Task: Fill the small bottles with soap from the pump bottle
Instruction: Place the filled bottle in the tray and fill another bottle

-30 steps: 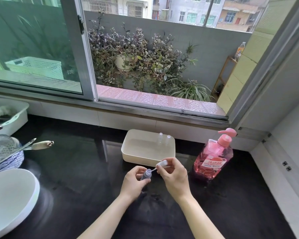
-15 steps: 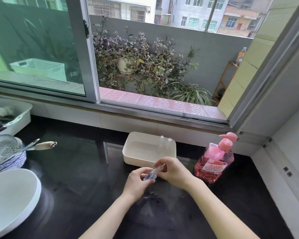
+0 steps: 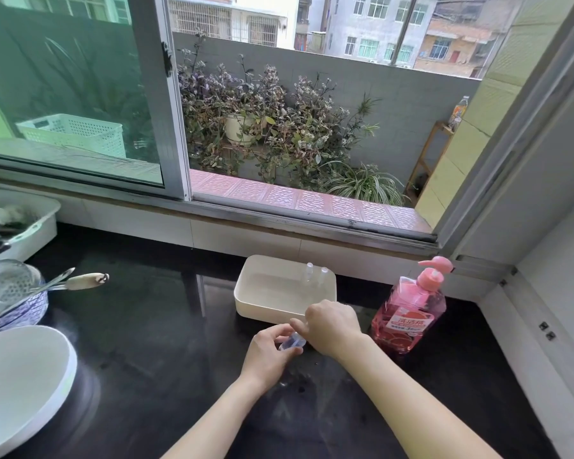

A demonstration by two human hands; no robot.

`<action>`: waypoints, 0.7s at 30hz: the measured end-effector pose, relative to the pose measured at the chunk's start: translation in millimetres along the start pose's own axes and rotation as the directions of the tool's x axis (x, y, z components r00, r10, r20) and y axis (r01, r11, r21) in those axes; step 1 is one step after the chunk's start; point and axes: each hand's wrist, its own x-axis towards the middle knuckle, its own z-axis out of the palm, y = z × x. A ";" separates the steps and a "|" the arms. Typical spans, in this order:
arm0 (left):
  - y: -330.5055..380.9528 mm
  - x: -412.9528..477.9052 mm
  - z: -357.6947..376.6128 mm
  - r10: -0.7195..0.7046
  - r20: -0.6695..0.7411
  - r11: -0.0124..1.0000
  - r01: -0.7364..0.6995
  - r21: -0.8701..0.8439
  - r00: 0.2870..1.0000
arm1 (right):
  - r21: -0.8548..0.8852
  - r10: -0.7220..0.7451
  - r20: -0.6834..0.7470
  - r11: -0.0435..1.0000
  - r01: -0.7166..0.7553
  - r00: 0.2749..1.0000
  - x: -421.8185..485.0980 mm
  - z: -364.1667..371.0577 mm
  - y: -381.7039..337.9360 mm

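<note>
A small clear bottle (image 3: pixel 291 343) lies tilted between my two hands above the black counter. My left hand (image 3: pixel 268 354) grips its body. My right hand (image 3: pixel 332 323) covers its top end, and the cap is hidden under the fingers. A pink pump bottle (image 3: pixel 411 309) of soap stands upright to the right of my hands. Behind them sits a cream tray (image 3: pixel 262 304), with two more small clear bottles (image 3: pixel 315 276) standing at its far right side.
A white round lid or plate (image 3: pixel 20 385) lies at the near left. Behind it are a patterned bowl with a strainer (image 3: pixel 7 293) and utensil handles, and a white bin (image 3: pixel 30 226). The window sill runs along the back, a white wall on the right.
My right hand has brought the white cap down from above the bottle onto its top. The bottle has tipped from upright to slanted. The head camera has shifted slightly.
</note>
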 end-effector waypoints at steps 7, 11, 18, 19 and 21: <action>2.4 4.4 0.0 0.010 -0.003 1.000 -0.011 -0.028 1.000 | 0.176 -0.044 0.205 0.984 0.007 0.978 -0.2 -12.4 6.8; 3.9 5.1 2.9 0.026 -0.010 1.000 -0.026 -0.018 1.000 | 0.157 0.035 0.151 0.986 -0.059 0.988 0.6 -11.6 4.4; 0.9 3.5 5.1 0.004 0.029 1.000 -0.004 -0.008 1.000 | 0.193 0.059 0.186 0.977 -0.095 0.981 -3.6 -8.4 11.9; 0.9 3.6 4.8 0.001 0.014 1.000 0.000 -0.011 1.000 | 0.245 0.027 0.225 0.966 -0.083 0.974 -4.3 -11.5 14.3; 1.0 3.8 4.8 0.000 0.003 1.000 0.000 -0.014 1.000 | 0.301 -0.032 0.258 0.952 -0.049 0.966 -5.6 -14.8 16.6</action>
